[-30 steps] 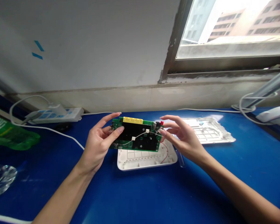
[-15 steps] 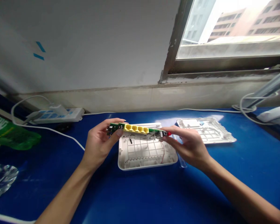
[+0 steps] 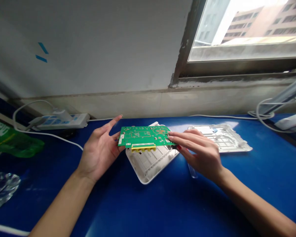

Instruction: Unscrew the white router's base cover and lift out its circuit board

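Observation:
A green circuit board (image 3: 144, 135) lies flat in the air, bare solder side up, with its row of yellow ports facing me. My right hand (image 3: 202, 153) pinches the board's right edge between fingers and thumb. My left hand (image 3: 100, 151) is spread, palm turned toward the board, its thumb and fingertips just touching the left edge. Right below the board a white plastic case shell (image 3: 150, 164) rests on the blue table (image 3: 162, 204), turned at an angle, its ribbed inside facing up.
A second white case half (image 3: 224, 138) lies to the right, behind my right hand. A white power strip (image 3: 61, 121) with cables sits at the back left, beside a green bag (image 3: 10, 140) and clear plastic (image 3: 2, 189). White cables (image 3: 261, 115) coil at the back right under the window.
The board was flipped from component side facing me, through edge-on, to solder side up. My left hand opened off it. The case shell below has swung round at an angle.

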The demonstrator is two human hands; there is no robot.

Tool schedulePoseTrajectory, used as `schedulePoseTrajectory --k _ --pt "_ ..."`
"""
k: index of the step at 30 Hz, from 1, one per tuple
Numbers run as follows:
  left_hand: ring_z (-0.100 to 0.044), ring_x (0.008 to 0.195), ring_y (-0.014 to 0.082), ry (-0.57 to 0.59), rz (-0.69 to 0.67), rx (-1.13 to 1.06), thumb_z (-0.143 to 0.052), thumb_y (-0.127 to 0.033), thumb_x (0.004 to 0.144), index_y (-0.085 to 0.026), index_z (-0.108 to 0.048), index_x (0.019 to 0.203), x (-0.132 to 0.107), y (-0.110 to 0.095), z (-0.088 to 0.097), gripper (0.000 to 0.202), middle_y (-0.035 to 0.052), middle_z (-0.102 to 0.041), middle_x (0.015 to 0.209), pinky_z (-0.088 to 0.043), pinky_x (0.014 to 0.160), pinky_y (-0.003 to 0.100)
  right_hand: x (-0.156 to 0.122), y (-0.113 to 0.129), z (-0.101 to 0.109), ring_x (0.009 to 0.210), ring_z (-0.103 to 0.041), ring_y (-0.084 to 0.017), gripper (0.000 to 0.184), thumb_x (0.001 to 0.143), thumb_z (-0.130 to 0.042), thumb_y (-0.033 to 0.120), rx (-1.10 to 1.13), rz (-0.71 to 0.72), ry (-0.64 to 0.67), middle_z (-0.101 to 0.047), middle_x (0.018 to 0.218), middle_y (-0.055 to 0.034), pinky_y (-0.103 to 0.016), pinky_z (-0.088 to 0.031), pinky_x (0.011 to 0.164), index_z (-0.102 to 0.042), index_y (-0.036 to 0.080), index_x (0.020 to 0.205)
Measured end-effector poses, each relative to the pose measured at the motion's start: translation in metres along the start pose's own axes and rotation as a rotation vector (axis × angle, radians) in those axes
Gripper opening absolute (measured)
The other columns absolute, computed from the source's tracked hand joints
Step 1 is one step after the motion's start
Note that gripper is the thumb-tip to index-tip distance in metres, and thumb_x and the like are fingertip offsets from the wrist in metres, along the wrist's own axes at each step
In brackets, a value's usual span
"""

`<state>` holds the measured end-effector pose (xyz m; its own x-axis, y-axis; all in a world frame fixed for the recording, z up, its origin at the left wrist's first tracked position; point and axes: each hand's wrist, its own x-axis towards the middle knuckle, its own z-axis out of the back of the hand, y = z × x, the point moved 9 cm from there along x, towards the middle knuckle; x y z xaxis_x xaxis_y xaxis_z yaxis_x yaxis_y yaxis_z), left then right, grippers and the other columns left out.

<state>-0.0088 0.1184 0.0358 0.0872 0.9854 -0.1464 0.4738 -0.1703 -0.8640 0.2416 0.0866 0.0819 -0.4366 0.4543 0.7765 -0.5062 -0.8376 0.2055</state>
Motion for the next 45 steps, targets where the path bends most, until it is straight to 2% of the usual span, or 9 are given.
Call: schedulePoseTrajectory --k 2,6,10,17,23,26,31,35,45 --pt "-0.078 0.08 0.0173 -0.068 0.069 0.06 -0.079 -0.04 0.088 -0.024 -0.057 0.15 0.0 0.01 0.004 0.067 0.0067 -0.08 0.103 -0.064 0.071 0.022 -0.001 -0.002 -0.004 0.1 -0.081 -0.023 0.04 0.094 -0.07 0.008 0.007 0.023 0.039 -0.082 0.122 -0.0094 -0.042 -0.06 0.088 -0.073 0.028 0.129" --pt "-0.079 0.082 0.0169 -0.077 0.12 0.131 -0.085 -0.02 0.083 -0.028 -0.06 0.146 0.0 0.024 0.003 0.068 0.0051 -0.08 0.109 -0.065 0.071 0.02 -0.006 -0.012 -0.014 0.111 -0.077 -0.027 0.038 0.095 -0.071 0.014 0.012 -0.018 0.125 -0.079 0.127 -0.0125 -0.044 -0.061 0.091 -0.071 0.025 0.131" --pt "-0.079 0.082 0.0176 -0.078 0.135 0.131 -0.083 -0.017 0.084 -0.029 -0.061 0.145 0.001 0.028 0.004 0.065 0.0061 -0.079 0.111 -0.066 0.071 0.021 -0.011 -0.021 -0.028 0.127 -0.069 -0.033 0.038 0.098 -0.068 0.021 -0.065 -0.048 0.281 -0.07 0.144 -0.0163 -0.052 -0.058 0.101 -0.067 0.022 0.136" --pt "-0.078 0.078 0.0184 -0.103 0.148 0.131 -0.08 -0.01 0.079 -0.028 -0.065 0.143 0.0 0.025 0.006 0.068 0.0065 -0.079 0.106 -0.063 0.065 0.021 -0.014 -0.007 -0.029 0.104 -0.075 -0.029 0.038 0.099 -0.069 0.035 -0.109 0.107 0.401 -0.076 0.131 -0.0148 -0.048 -0.056 0.09 -0.065 0.019 0.133" --pt "-0.074 0.07 0.0168 -0.188 0.125 0.109 -0.078 -0.011 0.075 -0.029 -0.071 0.138 -0.001 0.02 0.014 0.065 0.0047 -0.078 0.099 -0.062 0.061 0.022 -0.01 -0.001 -0.022 0.114 -0.073 -0.031 0.057 0.091 -0.078 0.047 0.062 0.03 0.48 -0.073 0.137 -0.0149 -0.045 -0.058 0.092 -0.062 0.021 0.14" --pt "-0.073 0.07 0.0165 -0.221 0.079 0.07 -0.077 -0.009 0.073 -0.026 -0.073 0.133 0.001 0.018 0.016 0.063 0.0046 -0.078 0.098 -0.061 0.06 0.021 -0.006 -0.001 -0.018 0.123 -0.071 -0.029 0.053 0.093 -0.076 0.038 0.238 -0.025 0.462 -0.073 0.135 -0.0153 -0.038 -0.059 0.094 -0.061 0.019 0.141" --pt "-0.073 0.071 0.0172 -0.214 0.042 0.035 -0.077 -0.008 0.071 -0.025 -0.073 0.132 0.002 0.017 0.014 0.063 0.0046 -0.078 0.1 -0.06 0.061 0.022 -0.007 -0.022 -0.016 0.081 -0.076 -0.02 0.021 0.1 -0.065 0.026 0.336 -0.234 0.293 -0.077 0.108 -0.0091 -0.034 -0.06 0.075 -0.064 0.022 0.121" --pt "-0.074 0.07 0.0194 -0.192 0.066 0.024 -0.077 -0.009 0.069 -0.025 -0.071 0.132 -0.001 0.018 0.01 0.064 0.0043 -0.078 0.096 -0.061 0.061 0.025 -0.018 -0.04 -0.025 0.07 -0.074 -0.017 0.013 0.103 -0.064 0.03 0.483 -0.455 0.235 -0.073 0.089 -0.0027 -0.031 -0.058 0.064 -0.059 0.024 0.113" --pt "-0.074 0.07 0.0199 -0.142 0.061 0.056 -0.078 -0.012 0.069 -0.025 -0.067 0.127 -0.004 0.017 0.001 0.061 0.0025 -0.076 0.095 -0.058 0.06 0.026 -0.02 -0.039 -0.028 0.07 -0.072 -0.016 0.013 0.104 -0.063 0.032 0.524 -0.485 0.265 -0.073 0.087 -0.0013 -0.031 -0.057 0.067 -0.058 0.026 0.115"
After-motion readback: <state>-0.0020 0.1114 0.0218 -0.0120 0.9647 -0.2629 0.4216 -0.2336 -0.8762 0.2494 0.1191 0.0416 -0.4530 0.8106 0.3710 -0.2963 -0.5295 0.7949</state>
